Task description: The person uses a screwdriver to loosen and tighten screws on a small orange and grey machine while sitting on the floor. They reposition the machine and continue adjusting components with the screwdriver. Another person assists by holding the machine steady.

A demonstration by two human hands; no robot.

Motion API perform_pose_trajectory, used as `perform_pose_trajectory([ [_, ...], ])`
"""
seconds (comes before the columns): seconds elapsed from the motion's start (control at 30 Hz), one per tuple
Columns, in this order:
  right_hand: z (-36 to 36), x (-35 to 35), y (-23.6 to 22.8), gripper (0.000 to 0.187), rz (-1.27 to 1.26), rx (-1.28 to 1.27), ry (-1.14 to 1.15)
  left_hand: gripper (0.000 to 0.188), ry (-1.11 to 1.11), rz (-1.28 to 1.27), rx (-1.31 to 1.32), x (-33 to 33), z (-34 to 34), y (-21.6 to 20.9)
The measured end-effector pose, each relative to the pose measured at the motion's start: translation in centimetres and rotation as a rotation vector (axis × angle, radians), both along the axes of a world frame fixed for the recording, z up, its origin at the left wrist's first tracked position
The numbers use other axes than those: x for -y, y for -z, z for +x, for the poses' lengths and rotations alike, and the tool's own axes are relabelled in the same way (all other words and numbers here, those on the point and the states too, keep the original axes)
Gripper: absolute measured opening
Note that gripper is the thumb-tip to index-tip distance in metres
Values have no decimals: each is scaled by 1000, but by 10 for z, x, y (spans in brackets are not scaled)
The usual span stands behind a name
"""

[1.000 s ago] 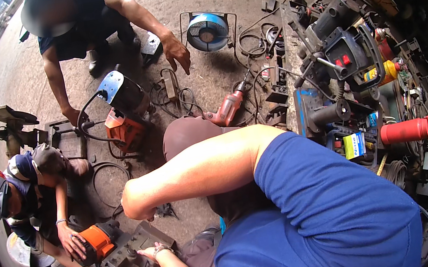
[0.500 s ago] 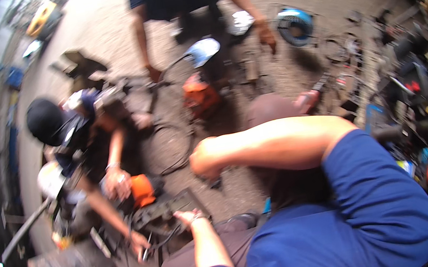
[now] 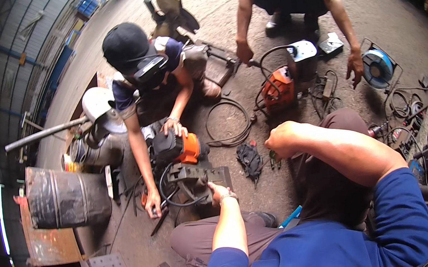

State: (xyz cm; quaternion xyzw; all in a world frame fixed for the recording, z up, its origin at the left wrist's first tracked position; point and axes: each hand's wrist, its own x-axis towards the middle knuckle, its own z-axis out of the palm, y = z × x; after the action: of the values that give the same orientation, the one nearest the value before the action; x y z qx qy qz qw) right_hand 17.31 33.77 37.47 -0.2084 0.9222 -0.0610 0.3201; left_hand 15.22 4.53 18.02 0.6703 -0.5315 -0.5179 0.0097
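My left hand [image 3: 221, 191] grips the near edge of a grey steel piece [image 3: 217, 177], thumb toward its top; some fingers are hidden. Beside that piece lies a black-and-orange power tool [image 3: 185, 147] with a black cable looping in front. A co-worker's hand [image 3: 173, 126] rests on the tool's body, and that person's other hand [image 3: 152, 203] holds a small dark object low at its left. My right hand [image 3: 283, 140] is closed in front of my raised knee. Something green and thin [image 3: 274, 160] shows under its fingers, too small to name. A crumpled black glove-like thing [image 3: 250, 161] lies beside it.
Across from me a second person crouches near an orange machine [image 3: 278, 90] with a hose. A coiled cable [image 3: 228, 123] lies on the floor. A dark drum [image 3: 69, 196] stands left, a blue reel [image 3: 378, 68] right. Tools and cables clutter the right edge.
My view has swung left, so things appear farther right. My left hand has come from open beside the steel piece onto its edge. The capped co-worker's hand now rests on the power tool.
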Motion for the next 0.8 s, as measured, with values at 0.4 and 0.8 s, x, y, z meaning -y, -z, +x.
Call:
perform_pose_trajectory([
  [0.4, -11, 10, -15, 38, -562, -304, 125, 66, 1222, 821, -1182, -97, 24, -96],
  [0.8, 51, 92, 66, 47, -799, -541, 707, 32, 601, 188, -1313, -80, -13, -203],
])
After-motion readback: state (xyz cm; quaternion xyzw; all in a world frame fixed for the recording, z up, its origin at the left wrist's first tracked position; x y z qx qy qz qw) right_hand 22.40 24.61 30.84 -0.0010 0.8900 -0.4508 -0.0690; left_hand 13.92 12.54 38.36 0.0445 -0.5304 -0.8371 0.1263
